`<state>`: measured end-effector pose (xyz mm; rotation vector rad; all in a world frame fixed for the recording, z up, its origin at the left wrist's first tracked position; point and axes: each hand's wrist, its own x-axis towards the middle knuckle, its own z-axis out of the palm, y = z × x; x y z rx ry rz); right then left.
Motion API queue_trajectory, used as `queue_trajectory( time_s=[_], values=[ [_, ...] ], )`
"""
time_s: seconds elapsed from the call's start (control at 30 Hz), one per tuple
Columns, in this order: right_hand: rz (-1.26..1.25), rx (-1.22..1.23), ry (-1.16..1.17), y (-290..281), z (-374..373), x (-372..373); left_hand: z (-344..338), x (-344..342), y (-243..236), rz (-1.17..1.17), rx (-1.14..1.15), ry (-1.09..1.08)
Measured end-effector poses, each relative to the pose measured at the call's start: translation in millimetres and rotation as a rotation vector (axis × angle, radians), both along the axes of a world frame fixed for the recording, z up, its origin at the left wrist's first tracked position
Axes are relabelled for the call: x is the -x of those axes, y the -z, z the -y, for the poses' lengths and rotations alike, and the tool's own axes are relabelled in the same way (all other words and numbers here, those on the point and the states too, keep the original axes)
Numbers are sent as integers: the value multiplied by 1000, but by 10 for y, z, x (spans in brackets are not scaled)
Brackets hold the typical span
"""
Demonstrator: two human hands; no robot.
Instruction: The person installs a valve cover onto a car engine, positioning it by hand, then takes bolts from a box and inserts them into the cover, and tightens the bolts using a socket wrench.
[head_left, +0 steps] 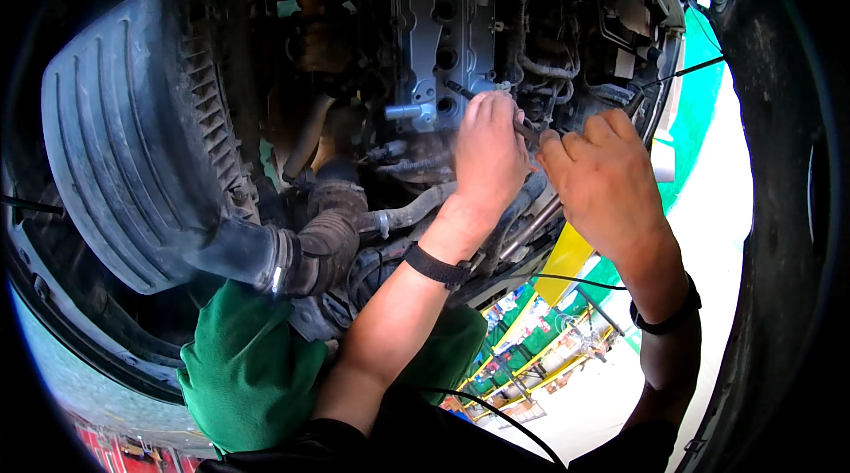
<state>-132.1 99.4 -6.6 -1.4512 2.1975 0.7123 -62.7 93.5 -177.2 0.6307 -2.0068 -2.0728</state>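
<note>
My left hand (489, 153) is closed around a slim dark stick-shaped part (457, 89). Its dark tip sticks out past the fingers over the grey engine cover (423, 39), close to one of the round holes in that cover. My right hand (606, 181) is closed too, its fingertips pinching the near end of the same dark part, which shows between both hands. The fingers hide most of it, so its exact kind is unclear. A short light metal pipe stub (405, 111) juts from the cover left of my left hand.
A large ribbed black plastic housing (133, 137) with a corrugated air hose (335, 212) stands at the left. Green cloth (252, 376) drapes over the front edge. Hoses and wiring (553, 70) crowd the right side. A thin black prop rod (699, 67) crosses the bay's right edge.
</note>
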Motion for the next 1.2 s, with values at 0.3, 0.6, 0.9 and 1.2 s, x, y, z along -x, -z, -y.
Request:
queue_trajectory(
  time_s=[0.3, 0.6, 0.9, 1.2],
  values=[
    [31, 72, 162, 28, -70, -33, 28, -26, -2, 54, -4, 69],
    [-243, 397, 579, -251, -155, -183, 104, 63, -21, 49, -11, -18],
    [-388, 110, 356, -409, -405, -68, 76, 53, -51, -16, -29, -2],
    [-311, 21, 415, -402, -181, -92, 27, 42, -43, -70, -26, 5]
  ],
)
